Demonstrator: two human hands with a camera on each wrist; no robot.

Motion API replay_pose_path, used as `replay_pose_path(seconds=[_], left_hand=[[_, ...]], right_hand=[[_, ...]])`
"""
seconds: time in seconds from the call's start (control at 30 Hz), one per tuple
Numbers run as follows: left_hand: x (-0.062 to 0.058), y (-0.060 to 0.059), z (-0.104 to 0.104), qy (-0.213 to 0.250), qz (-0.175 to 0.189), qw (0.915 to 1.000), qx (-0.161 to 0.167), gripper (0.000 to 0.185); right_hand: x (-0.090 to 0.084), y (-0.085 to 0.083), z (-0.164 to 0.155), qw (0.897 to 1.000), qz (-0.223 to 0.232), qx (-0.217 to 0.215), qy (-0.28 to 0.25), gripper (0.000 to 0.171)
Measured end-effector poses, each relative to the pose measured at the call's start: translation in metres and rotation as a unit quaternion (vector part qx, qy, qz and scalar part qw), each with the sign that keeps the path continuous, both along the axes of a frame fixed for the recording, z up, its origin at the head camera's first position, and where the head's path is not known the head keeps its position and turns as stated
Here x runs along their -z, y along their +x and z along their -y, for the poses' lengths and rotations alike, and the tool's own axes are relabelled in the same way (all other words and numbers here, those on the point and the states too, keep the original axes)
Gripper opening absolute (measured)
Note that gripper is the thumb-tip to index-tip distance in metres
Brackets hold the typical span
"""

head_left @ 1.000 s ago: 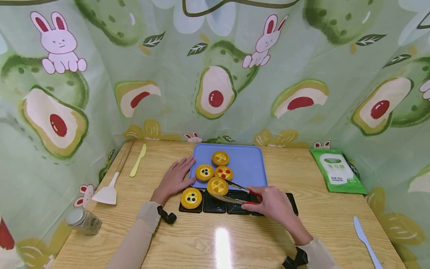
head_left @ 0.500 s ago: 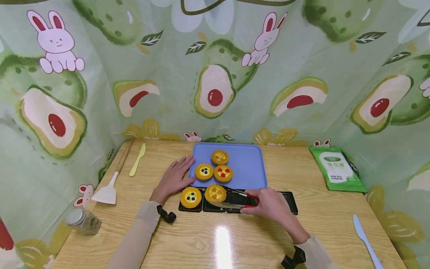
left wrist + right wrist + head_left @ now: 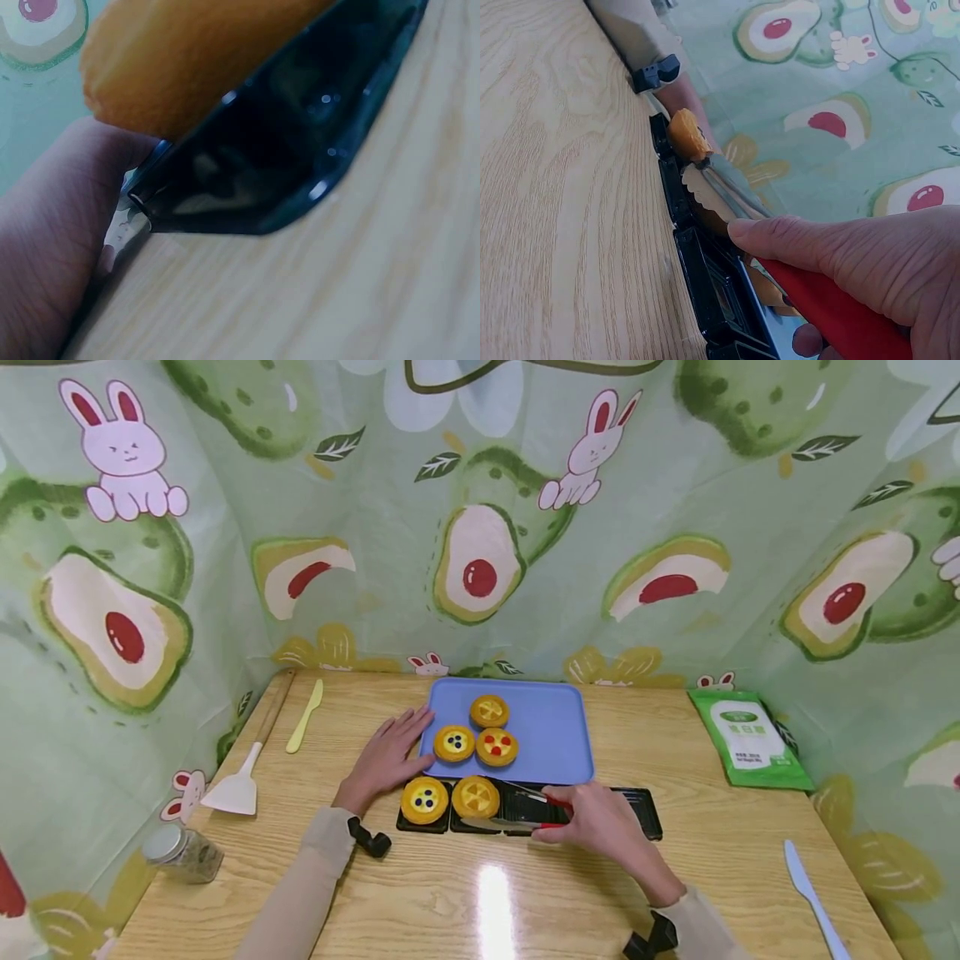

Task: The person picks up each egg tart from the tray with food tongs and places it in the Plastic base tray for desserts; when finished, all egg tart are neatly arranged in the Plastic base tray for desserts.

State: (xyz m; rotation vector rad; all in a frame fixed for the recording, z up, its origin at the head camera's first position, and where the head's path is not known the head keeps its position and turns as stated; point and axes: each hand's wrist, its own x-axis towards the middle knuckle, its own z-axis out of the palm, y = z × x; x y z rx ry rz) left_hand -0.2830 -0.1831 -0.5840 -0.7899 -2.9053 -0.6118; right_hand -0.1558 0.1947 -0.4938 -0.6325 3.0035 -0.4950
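Note:
My right hand point(image 3: 600, 818) grips red-handled tongs point(image 3: 817, 300). Their metal arms lie on either side of an egg tart point(image 3: 476, 797) with yellow wedges on top, sitting in the second black plastic box point(image 3: 517, 810) from the left. In the leftmost box sits a tart with dark berries point(image 3: 423, 800). My left hand point(image 3: 386, 756) rests flat with fingers straight, at the left edge of a blue tray point(image 3: 551, 727). That tray bears a blueberry tart point(image 3: 453, 743), a red-topped tart point(image 3: 497, 747) and another wedge-topped tart point(image 3: 489, 712).
On the left lie a white spatula point(image 3: 236, 789), a yellow knife point(image 3: 306, 717) and a glass jar point(image 3: 187, 853). A green packet point(image 3: 750, 739) and a light blue knife point(image 3: 813, 893) are at the right. Patterned cloth point(image 3: 480, 568) hangs behind the wooden table.
The wedge-topped tart in the tongs has moved from the blue tray's front edge down into the second black box. My right hand has shifted slightly nearer me. The left hand has stayed put.

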Motion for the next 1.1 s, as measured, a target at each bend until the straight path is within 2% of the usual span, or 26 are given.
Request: replay_pose_path(seconds=[0.13,0.33,0.57,0.83,1.1], left_hand=[[-0.002,0.001,0.0,-0.002,-0.001,1.0,0.002,0.085],[-0.002,0.0,0.0,-0.002,-0.001,1.0,-0.001,0.084],[0.001,-0.001,0.001,0.002,-0.008,1.0,0.002,0.085],[0.003,-0.001,0.003,-0.011,0.005,0.9999,-0.003,0.085],[0.003,-0.002,0.001,-0.01,0.003,0.9999,-0.004,0.085]], right_hand=[[-0.001,0.0,0.001,1.0,0.007,0.007,0.003,0.073],[-0.004,0.0,0.0,1.0,0.001,0.011,0.002,0.068],[-0.01,0.001,0.001,0.999,0.015,0.035,-0.031,0.078],[-0.018,0.001,-0.002,0.996,0.016,0.051,-0.066,0.084],[-0.028,-0.009,-0.01,0.993,0.019,0.077,-0.091,0.092]])
